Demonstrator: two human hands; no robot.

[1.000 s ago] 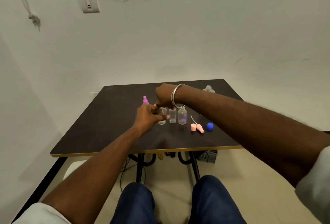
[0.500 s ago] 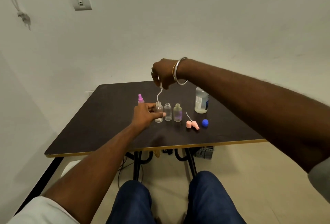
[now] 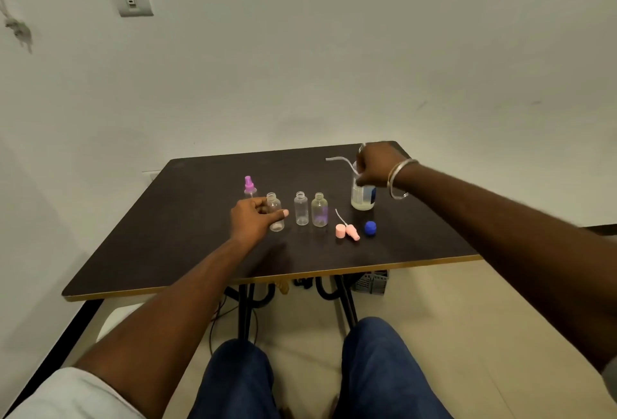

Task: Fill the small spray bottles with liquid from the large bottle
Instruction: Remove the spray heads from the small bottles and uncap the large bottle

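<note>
My left fingers (image 3: 267, 211) are wrapped around the leftmost open bottle (image 3: 275, 215), thumb in front and the rest behind, so my left hand (image 3: 255, 218) holds it upright on the table (image 3: 187, 218). My right hand (image 3: 375, 165) is closed over the top of the big bottle (image 3: 363, 196), which stands upright toward the far right of the table with pale liquid low inside it. The fingers are curled together around a white tube (image 3: 340, 162) that arcs out to the left; what else they grip under the palm I cannot tell. A bangle (image 3: 397, 178) hangs on that wrist.

Just right of my left hand stand two more open small bottles (image 3: 301, 209) side by side, apart from each other. Behind my left hand is a capped bottle with a purple sprayer (image 3: 248, 184). Between the small bottles and the big one lie a pink cap (image 3: 340, 231), touching a pink sprayer (image 3: 352, 231) on its side, and near them a blue cap (image 3: 370, 228).
</note>
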